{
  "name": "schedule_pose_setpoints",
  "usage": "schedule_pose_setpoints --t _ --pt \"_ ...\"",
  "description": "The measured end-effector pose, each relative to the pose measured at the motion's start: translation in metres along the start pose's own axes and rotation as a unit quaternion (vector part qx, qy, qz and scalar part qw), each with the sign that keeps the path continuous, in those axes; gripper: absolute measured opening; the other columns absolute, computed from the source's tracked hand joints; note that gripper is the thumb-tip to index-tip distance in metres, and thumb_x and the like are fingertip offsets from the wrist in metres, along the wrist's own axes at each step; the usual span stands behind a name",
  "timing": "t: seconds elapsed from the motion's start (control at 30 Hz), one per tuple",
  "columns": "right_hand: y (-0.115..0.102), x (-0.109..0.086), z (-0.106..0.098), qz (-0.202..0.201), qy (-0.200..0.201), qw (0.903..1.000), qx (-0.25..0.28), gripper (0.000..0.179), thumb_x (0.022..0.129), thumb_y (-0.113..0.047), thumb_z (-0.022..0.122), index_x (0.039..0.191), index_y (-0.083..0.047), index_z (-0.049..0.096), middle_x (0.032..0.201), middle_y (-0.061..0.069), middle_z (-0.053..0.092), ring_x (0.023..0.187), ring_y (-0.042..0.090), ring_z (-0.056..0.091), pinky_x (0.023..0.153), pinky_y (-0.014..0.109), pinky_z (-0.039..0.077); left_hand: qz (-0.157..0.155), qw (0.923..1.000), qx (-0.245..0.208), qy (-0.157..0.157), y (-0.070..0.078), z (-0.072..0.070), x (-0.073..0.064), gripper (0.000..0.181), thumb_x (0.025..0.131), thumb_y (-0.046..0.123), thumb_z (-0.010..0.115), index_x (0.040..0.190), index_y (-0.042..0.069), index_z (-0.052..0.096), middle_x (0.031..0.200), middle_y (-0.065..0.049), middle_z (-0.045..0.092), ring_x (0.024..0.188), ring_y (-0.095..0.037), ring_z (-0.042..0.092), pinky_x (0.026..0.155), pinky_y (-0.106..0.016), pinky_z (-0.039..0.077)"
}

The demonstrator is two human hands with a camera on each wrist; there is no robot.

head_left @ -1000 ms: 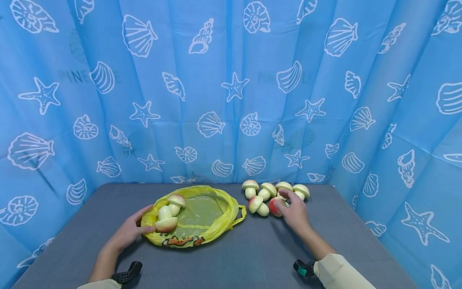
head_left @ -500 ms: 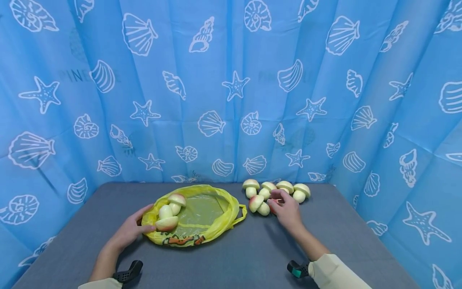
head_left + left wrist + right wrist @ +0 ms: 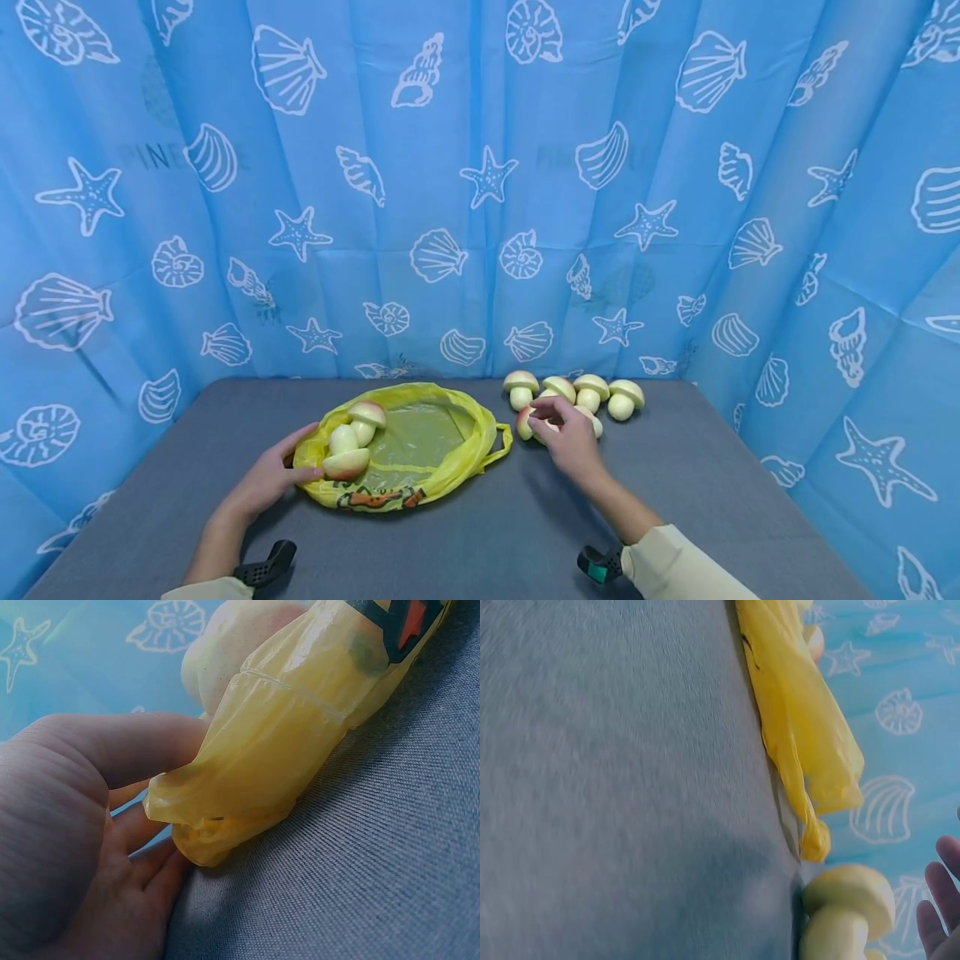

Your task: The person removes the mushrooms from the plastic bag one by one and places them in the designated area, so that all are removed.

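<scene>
A yellow plastic bag [image 3: 450,483] lies with its mouth spread, two toy mushrooms [image 3: 365,423] inside at its left end. My left hand [image 3: 264,479] pinches the bag's left rim; in the left wrist view the thumb lies over the yellow plastic [image 3: 262,750] and the fingers are behind it. My right hand [image 3: 573,442] is over a red-capped toy mushroom [image 3: 524,423] right of the bag, partly covering it. In the right wrist view the right hand's fingers [image 3: 943,900] are spread, apart from the pale mushroom [image 3: 847,900] below; nothing shows in them.
Several more toy mushrooms [image 3: 592,390] stand in a row at the table's back right. Another mushroom [image 3: 592,422] lies partly behind my right hand. A bag handle loop [image 3: 501,446] extends toward them. The grey table [image 3: 450,558] ends at a blue shell-print curtain [image 3: 480,292].
My right hand has moved left, from the front right mushroom to above the red-capped one nearer the bag. The left hand and the bag stay where they were.
</scene>
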State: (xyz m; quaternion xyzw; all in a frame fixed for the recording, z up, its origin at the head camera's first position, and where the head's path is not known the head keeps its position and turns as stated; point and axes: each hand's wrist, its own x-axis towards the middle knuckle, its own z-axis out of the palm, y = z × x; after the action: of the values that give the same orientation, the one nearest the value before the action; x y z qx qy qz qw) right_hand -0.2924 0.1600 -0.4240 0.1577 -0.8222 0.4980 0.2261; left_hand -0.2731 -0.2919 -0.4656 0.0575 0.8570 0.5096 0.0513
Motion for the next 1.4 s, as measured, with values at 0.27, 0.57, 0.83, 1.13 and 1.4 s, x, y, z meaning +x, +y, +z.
schedule_pose_setpoints --t 0.27,0.57,0.83,1.13,1.4 --pt "-0.009 -0.002 0.012 -0.004 -0.029 0.9994 0.017 0.019 0.084 -0.001 0.073 0.102 -0.003 0.069 0.09 0.003 0.069 0.086 0.02 0.065 0.075 0.036 0.052 0.0 1.0 -0.004 -0.003 -0.002 0.0 0.002 0.085 0.09 0.029 0.07 0.154 0.003 0.022 0.155 -0.029 0.017 0.139 -0.048 0.019 0.106 -0.06 0.028" --pt "-0.02 -0.001 0.023 -0.045 -0.069 0.9959 0.037 0.019 0.085 -0.002 0.072 0.104 -0.002 0.068 0.094 0.011 0.069 0.086 0.019 0.065 0.077 0.039 0.054 0.003 0.9999 0.009 0.003 -0.002 0.0 0.001 0.085 0.089 0.031 0.071 0.154 0.002 0.023 0.154 -0.03 0.019 0.139 -0.048 0.021 0.105 -0.06 0.029" --pt "-0.033 0.003 0.033 -0.012 -0.125 0.9915 0.035 0.023 0.087 -0.003 0.07 0.11 0.0 0.066 0.099 0.01 0.069 0.09 0.022 0.064 0.079 0.036 0.053 0.001 0.9999 0.013 0.005 -0.001 0.001 0.001 0.087 0.088 0.032 0.072 0.153 0.001 0.024 0.154 -0.03 0.02 0.139 -0.048 0.022 0.106 -0.06 0.028" --pt "-0.048 0.013 0.043 -0.032 -0.236 0.9708 0.025 0.044 0.091 -0.011 0.067 0.132 0.0 0.053 0.116 0.015 0.062 0.103 0.035 0.061 0.085 0.043 0.05 0.003 0.9999 0.014 0.003 0.002 0.001 0.0 0.086 0.088 0.03 0.072 0.153 0.001 0.024 0.154 -0.03 0.02 0.138 -0.048 0.021 0.106 -0.061 0.027" --pt "-0.065 0.027 0.057 -0.038 -0.318 0.9474 -0.007 0.063 0.093 -0.02 0.067 0.149 -0.012 0.038 0.135 0.013 0.052 0.115 0.033 0.056 0.091 0.05 0.047 -0.008 0.9997 0.022 0.002 0.006 0.001 -0.001 0.087 0.088 0.032 0.071 0.154 0.001 0.022 0.154 -0.031 0.019 0.138 -0.049 0.02 0.106 -0.062 0.025"
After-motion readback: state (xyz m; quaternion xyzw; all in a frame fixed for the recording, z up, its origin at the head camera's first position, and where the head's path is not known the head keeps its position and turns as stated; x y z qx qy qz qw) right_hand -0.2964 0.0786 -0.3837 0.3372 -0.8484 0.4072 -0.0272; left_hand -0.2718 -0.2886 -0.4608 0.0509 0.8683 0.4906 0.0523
